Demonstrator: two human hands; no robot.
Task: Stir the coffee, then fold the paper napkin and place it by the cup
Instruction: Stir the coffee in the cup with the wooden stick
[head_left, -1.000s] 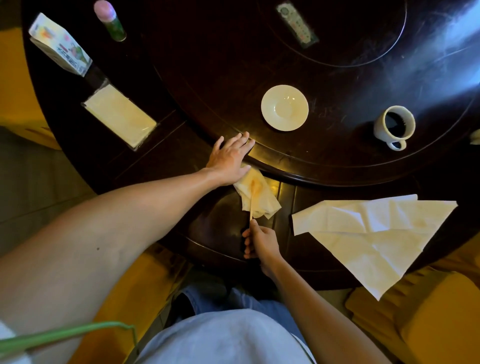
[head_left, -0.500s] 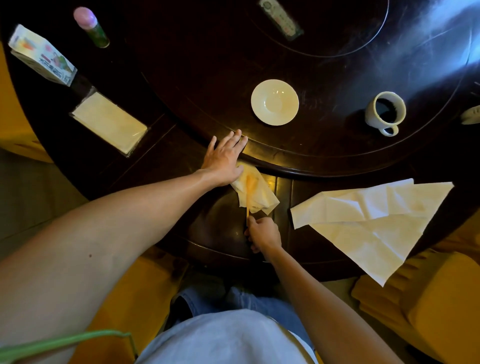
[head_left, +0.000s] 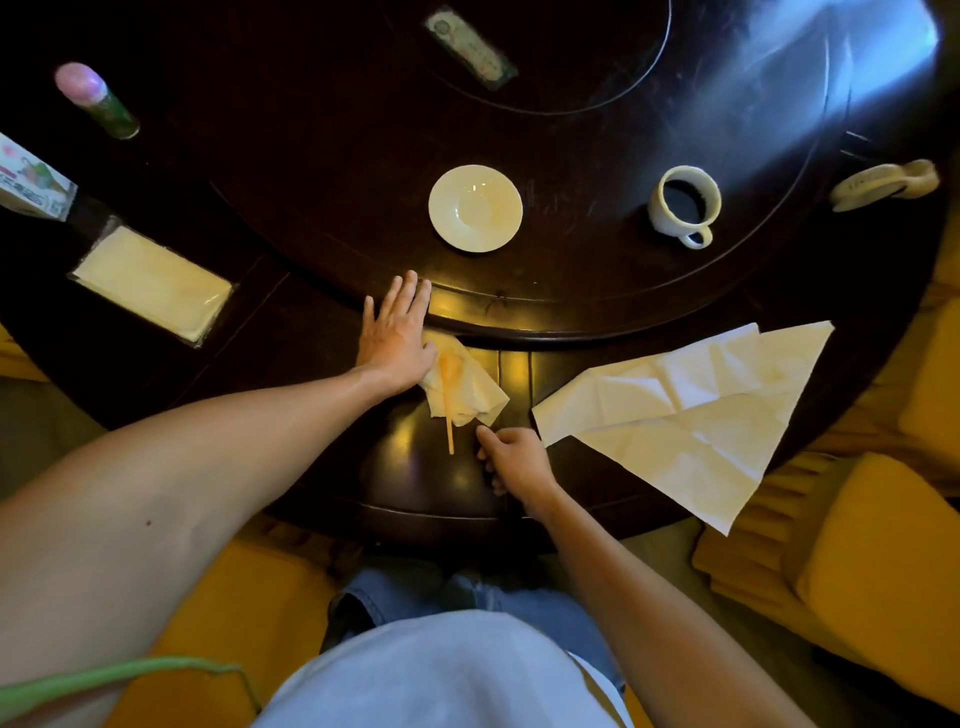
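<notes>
A white cup (head_left: 683, 205) of black coffee stands at the right of the dark round table (head_left: 311, 156), with an empty white saucer (head_left: 475, 208) to its left. A large paper napkin (head_left: 691, 410), folded into a rough triangle, lies at the near right edge. My left hand (head_left: 397, 332) lies flat, fingers straight, pressing the edge of a small crumpled napkin (head_left: 467, 389). An orange stirrer (head_left: 448, 410) rests on that napkin, its handle pointing toward me. My right hand (head_left: 517, 460) sits just right of the handle tip, fingers loosely curled, holding nothing.
At the left are a wrapped tissue pack (head_left: 150, 283), a printed box (head_left: 31, 184) and a pink-capped green bottle (head_left: 98, 101). A flat remote-like object (head_left: 470, 47) lies at the back. A cream object (head_left: 883, 184) sits at the far right. Yellow chairs (head_left: 883, 571) flank me.
My right hand held the stirrer's handle earlier; it has let go and shifted right, leaving the stirrer on the small napkin. My left hand stays pressed flat.
</notes>
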